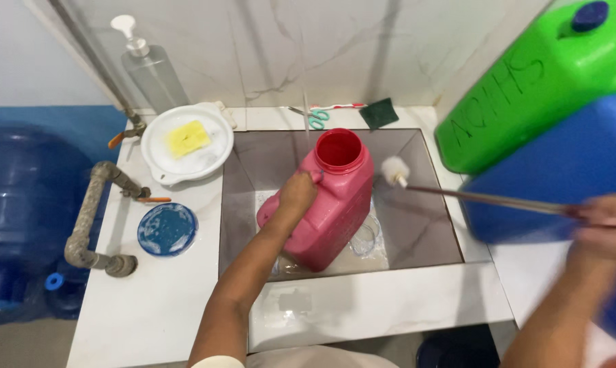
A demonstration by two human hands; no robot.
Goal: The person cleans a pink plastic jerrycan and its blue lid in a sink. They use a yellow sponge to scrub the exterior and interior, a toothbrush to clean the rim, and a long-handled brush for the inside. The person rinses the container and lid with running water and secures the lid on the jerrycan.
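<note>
A pink plastic jug (pixel 332 208) with a wide red mouth stands tilted in the square grey sink (pixel 427 225). My left hand (pixel 298 194) grips the jug by its handle near the top. Off to the right, blurred, my right hand (pixel 604 225) holds the thin metal handle of a long bottle brush (pixel 471 196). The brush's white foamy head (pixel 394 170) hovers just to the right of the jug's mouth, outside it. A thin stream of water falls from above beside the mouth.
A white bowl (pixel 159 158) holding a yellow sponge (pixel 188 138) and suds, a blue lid (pixel 167 229), a clear pump bottle (pixel 151 71), scissors (pixel 313 118) and a green scouring pad (pixel 379 112) lie around the sink. Green (pixel 526 88) and blue (pixel 560 170) jerrycans crowd the right. Pipes (pixel 89 211) and a large water bottle (pixel 21 204) stand left.
</note>
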